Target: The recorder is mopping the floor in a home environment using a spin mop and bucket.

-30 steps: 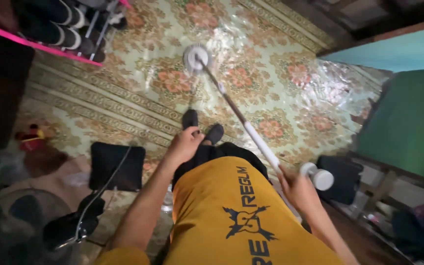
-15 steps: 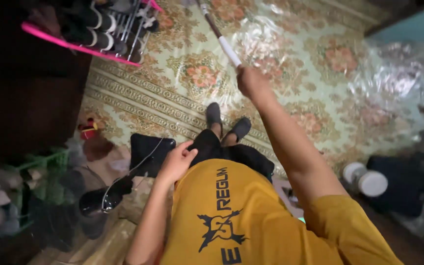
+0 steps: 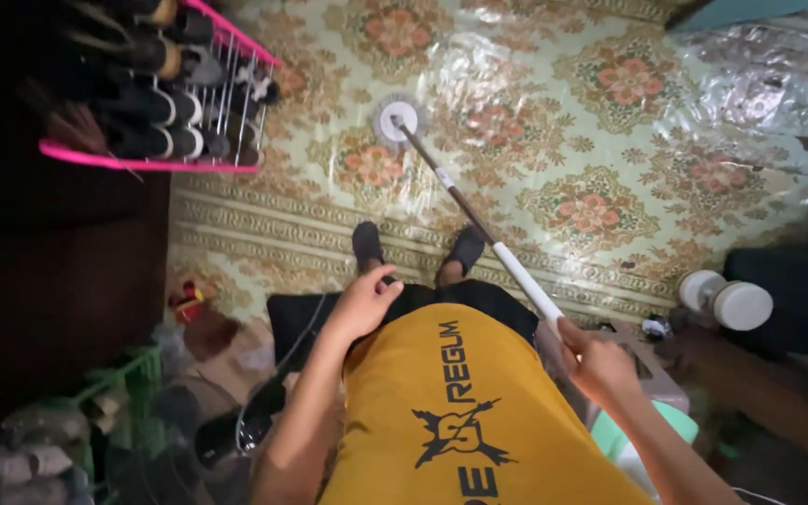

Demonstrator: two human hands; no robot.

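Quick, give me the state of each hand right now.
Left hand: holds nothing, fingers loosely curled, resting on the thigh.
Right hand: closed around the mop handle, mop head on the floor.

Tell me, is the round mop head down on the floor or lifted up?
Down. The round white mop head lies flat on the glossy flowered floor covering, its long pole slanting back to the right hand.

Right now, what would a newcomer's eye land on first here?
Probably the mop: its round white head sits on the flowered floor covering near the top middle, and its pole slants down to the right hand, which grips the white end. The left hand rests on the thigh above the yellow shirt. At upper left, a pink rack holds dark shoes.
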